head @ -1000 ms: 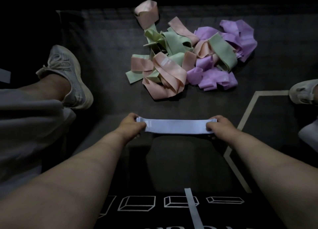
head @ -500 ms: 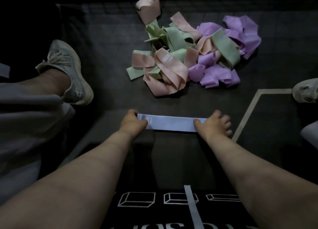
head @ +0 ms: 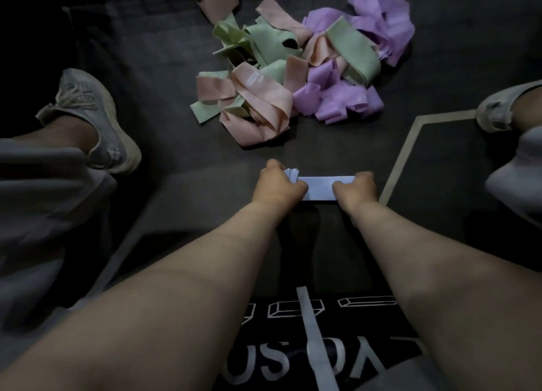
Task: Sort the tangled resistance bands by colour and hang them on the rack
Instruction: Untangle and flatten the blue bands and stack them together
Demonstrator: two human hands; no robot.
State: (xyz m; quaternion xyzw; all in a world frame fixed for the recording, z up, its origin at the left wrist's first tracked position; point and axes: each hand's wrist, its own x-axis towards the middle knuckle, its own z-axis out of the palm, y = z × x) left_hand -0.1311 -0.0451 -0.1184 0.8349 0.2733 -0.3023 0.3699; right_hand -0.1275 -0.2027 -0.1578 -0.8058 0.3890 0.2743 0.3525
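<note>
Dark mat (head: pixel 164 76): pale blue band (head: pixel 320 187) now bunched shorter; left hand (head: pixel 278 186), right hand (head: pixel 356 190) closer together, both gripping its ends.

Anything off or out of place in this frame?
Pink, green and purple bands lie in one tangled heap on the dark mat, colours mixed. The pale band is bunched into folds at the left hand, flat toward the right hand. No rack in view.

Head-worn view, forward and steeply down, near floor mat (head: pixel 164 67).
</note>
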